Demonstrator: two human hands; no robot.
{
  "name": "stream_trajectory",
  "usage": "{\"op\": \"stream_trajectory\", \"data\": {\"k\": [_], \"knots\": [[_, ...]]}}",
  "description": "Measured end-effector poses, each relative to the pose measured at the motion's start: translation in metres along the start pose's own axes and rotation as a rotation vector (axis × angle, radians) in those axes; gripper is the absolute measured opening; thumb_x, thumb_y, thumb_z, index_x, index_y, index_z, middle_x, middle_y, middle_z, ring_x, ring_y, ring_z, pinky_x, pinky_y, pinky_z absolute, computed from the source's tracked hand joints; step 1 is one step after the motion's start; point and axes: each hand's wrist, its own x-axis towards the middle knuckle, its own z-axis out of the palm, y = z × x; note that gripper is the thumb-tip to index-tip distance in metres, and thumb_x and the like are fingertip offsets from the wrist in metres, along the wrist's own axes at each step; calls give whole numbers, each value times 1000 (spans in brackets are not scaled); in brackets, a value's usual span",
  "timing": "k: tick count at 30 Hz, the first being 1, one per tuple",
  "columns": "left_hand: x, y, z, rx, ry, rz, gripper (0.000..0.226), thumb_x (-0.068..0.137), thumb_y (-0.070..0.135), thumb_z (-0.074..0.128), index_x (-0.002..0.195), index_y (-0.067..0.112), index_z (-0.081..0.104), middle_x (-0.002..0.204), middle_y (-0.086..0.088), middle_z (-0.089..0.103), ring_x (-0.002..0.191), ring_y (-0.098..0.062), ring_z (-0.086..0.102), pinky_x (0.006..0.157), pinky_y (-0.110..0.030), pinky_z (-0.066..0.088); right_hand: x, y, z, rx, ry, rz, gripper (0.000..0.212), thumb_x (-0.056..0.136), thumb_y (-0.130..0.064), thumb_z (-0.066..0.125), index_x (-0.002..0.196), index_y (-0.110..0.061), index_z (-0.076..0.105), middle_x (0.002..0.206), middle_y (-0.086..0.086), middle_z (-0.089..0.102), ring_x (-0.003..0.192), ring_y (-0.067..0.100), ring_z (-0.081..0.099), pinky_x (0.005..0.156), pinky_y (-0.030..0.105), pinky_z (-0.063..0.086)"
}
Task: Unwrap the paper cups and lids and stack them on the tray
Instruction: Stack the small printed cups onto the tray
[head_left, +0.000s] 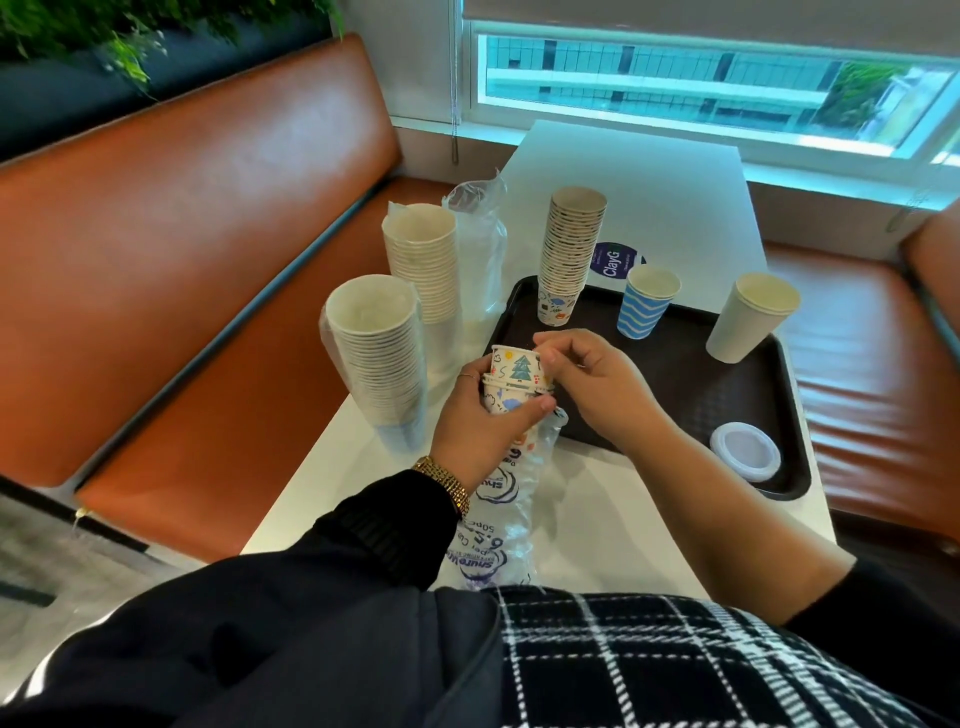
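Cups: short stack of small printed paper cups (511, 387) with tree drawing stands upright at near-left edge of dark plastic tray (691, 384), lower part inside clear printed plastic sleeve (506, 519). Left hand (480, 426) is curled round the stack from below, thumb across front. Right hand (592, 376) pinches the top cup's rim w/ fingertips. Stack axis is vertical, so I judge the top cup must lift straight up. Tall printed-cup stack (569, 254) on tray lies beyond, nearer to right hand.
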Motion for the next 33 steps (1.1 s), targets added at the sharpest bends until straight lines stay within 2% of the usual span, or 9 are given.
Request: {"op": "stream_trajectory", "data": {"k": [2, 6, 9, 11, 15, 17, 22, 29, 33], "knots": [[0, 0, 0, -21, -1, -3, 69, 70, 28, 87, 123, 33, 44, 108, 8, 67, 93, -6, 67, 77, -27, 59, 1, 2, 1, 92, -57, 81, 22, 92, -31, 66, 114, -31, 61, 119, -8, 64, 110, 9, 62, 97, 36, 53], [1, -2, 2, -11, -19, 2, 73, 69, 27, 87, 128, 29, 45, 110, 6, 67, 96, -6, 67, 85, -32, 58, 1, 3, 5, 366, -161, 244, 70, 76, -33, 78, 138, -24, 46, 126, 5, 61, 111, 20, 65, 96, 37, 54], [3, -4, 2, -13, -9, 10, 76, 68, 27, 87, 130, 29, 44, 112, 6, 66, 97, -6, 67, 86, -32, 57, 4, 0, 8, 479, -119, 247, 65, 80, -20, 77, 138, -19, 46, 120, 10, 63, 101, 19, 68, 80, 28, 56], [5, -7, 3, -5, 0, 14, 78, 67, 28, 88, 130, 30, 42, 115, 7, 64, 98, -6, 66, 84, -31, 58, 14, -4, 6, 500, -47, 204, 63, 83, -16, 75, 138, -16, 47, 118, 5, 62, 104, 17, 65, 80, 26, 55], [9, -10, 5, -40, -4, -18, 85, 68, 27, 87, 137, 30, 37, 125, 6, 58, 106, -6, 63, 77, -18, 55, 58, -19, -16, 376, 95, 84, 75, 78, -30, 80, 144, -21, 43, 133, -2, 55, 118, 15, 57, 103, 39, 48], [12, -12, 6, -53, -12, -28, 85, 70, 25, 86, 139, 30, 36, 127, 6, 57, 108, -8, 62, 74, -15, 54, 85, -31, -31, 288, 194, 5, 73, 84, -27, 77, 147, -20, 41, 141, 1, 51, 118, 16, 56, 103, 39, 48], [21, -16, 7, -51, -25, -39, 81, 69, 23, 86, 132, 34, 36, 127, 6, 57, 110, -9, 62, 91, -24, 54, 158, -59, -72, 0, 422, -127, 76, 86, -35, 73, 150, -18, 36, 150, 5, 43, 127, 18, 50, 97, 24, 41], [30, -23, 7, -90, -30, -76, 79, 69, 20, 86, 130, 34, 38, 124, 10, 57, 108, -6, 63, 93, -27, 53, 205, -34, -78, -152, 406, -62, 83, 84, -41, 74, 152, -15, 34, 149, 7, 40, 131, 19, 46, 97, 19, 34], [32, -26, 8, -104, -35, -93, 81, 67, 23, 88, 130, 35, 39, 125, 10, 58, 109, -8, 64, 87, -26, 55, 204, -11, -68, -216, 362, 3, 87, 80, -43, 76, 151, -15, 35, 150, 7, 41, 134, 24, 45, 111, 38, 38]]}}
